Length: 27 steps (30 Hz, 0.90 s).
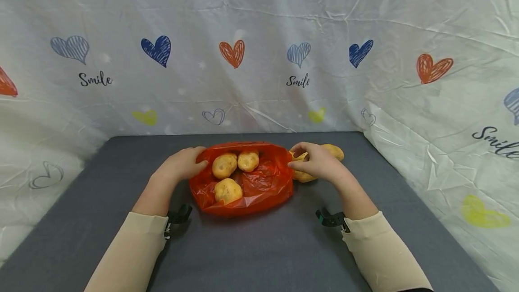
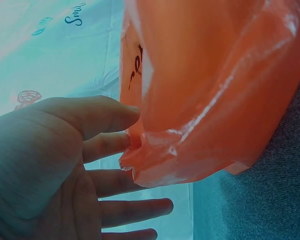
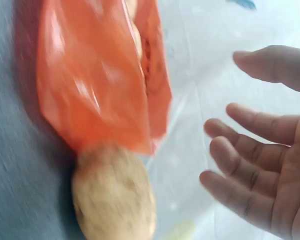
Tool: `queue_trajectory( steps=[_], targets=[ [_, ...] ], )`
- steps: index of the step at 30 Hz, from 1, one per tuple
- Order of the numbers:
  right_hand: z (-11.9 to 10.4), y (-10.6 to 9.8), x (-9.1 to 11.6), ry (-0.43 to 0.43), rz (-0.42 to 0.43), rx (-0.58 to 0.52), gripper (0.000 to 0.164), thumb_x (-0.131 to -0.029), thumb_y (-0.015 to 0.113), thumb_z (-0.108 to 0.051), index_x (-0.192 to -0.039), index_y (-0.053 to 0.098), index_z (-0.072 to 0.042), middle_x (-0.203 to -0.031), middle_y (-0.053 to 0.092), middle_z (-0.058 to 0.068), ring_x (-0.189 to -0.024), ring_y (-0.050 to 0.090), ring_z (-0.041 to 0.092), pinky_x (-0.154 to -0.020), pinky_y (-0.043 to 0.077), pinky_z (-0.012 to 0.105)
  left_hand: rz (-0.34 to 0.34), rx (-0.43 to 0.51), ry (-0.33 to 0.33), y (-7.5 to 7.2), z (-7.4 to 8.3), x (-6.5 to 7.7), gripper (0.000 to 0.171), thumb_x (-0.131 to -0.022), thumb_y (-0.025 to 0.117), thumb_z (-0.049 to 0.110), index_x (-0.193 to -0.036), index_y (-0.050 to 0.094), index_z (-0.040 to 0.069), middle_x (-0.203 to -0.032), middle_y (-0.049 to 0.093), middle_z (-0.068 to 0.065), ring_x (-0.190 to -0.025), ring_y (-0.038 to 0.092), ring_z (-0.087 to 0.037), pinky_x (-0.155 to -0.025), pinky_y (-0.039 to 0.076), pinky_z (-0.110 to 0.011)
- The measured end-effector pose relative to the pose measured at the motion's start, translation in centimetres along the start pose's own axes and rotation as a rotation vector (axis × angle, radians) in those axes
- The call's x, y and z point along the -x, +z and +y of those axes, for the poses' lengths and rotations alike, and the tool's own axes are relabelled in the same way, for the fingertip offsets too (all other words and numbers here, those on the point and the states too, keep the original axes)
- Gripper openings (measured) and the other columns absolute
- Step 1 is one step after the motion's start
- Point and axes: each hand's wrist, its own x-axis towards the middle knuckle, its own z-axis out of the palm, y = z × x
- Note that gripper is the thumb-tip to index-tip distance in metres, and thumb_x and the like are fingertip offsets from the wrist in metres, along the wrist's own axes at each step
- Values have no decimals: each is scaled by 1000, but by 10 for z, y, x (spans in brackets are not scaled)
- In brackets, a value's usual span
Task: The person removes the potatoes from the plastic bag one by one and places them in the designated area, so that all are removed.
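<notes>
A red plastic bag (image 1: 261, 197) lies with its mouth spread wide on the dark table. Three potatoes (image 1: 228, 191) sit inside it. At the bag's left end, my left hand (image 1: 181, 164) pinches the plastic edge between thumb and index finger; its other fingers are extended in the left wrist view. My right hand (image 1: 320, 162) hovers by the bag's right end, over more potatoes (image 1: 334, 151) beside the bag, and partly hides them. In the right wrist view its loosely bent fingers (image 3: 250, 187) hold nothing, and one potato (image 3: 115, 195) lies against the bag's end.
The dark grey tabletop (image 1: 259, 251) stretches in front of the bag and to both sides. Behind it and along the sides hangs a white sheet (image 1: 259, 21) printed with hearts and lettering. Both wrists carry black strapped mounts (image 1: 330, 218).
</notes>
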Motion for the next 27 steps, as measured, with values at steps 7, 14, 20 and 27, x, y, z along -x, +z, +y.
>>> queue_trajectory(
  steps=[7, 14, 20, 27],
  targets=[
    [-21, 37, -6, -70, 33, -112, 38, -95, 75, -27, -128, 67, -9, -116, 69, 9, -96, 65, 24, -82, 55, 39, 3, -3, -9, 1, -1, 0, 60, -103, 60, 30, -152, 44, 0, -147, 51, -27, -135, 47, -45, -111, 37, -64],
    [-42, 86, -3, -113, -20, -197, 37, -96, 75, -23, -129, 65, -11, -115, 68, 5, -97, 67, 16, -80, 57, 32, -2, 2, -10, 2, -1, -1, 60, -103, 59, 30, -153, 43, 0, -148, 51, -26, -136, 47, -45, -111, 36, -64],
    [-44, 112, -2, -153, -82, -164, 45, -96, 75, -28, -133, 63, -5, -108, 69, 2, -87, 66, 12, -78, 56, 28, 0, 1, 0, 1, -1, -2, 61, -103, 60, 30, -153, 44, 0, -148, 51, -26, -136, 47, -44, -111, 36, -64],
    [-45, 123, 0, -163, -129, -57, 55, -94, 76, -38, -135, 61, -5, -103, 68, -1, -84, 64, 10, -78, 55, 30, 1, -14, 5, 2, 0, -1, 60, -104, 59, 29, -153, 43, 0, -148, 51, -26, -136, 47, -44, -112, 36, -63]
  ],
)
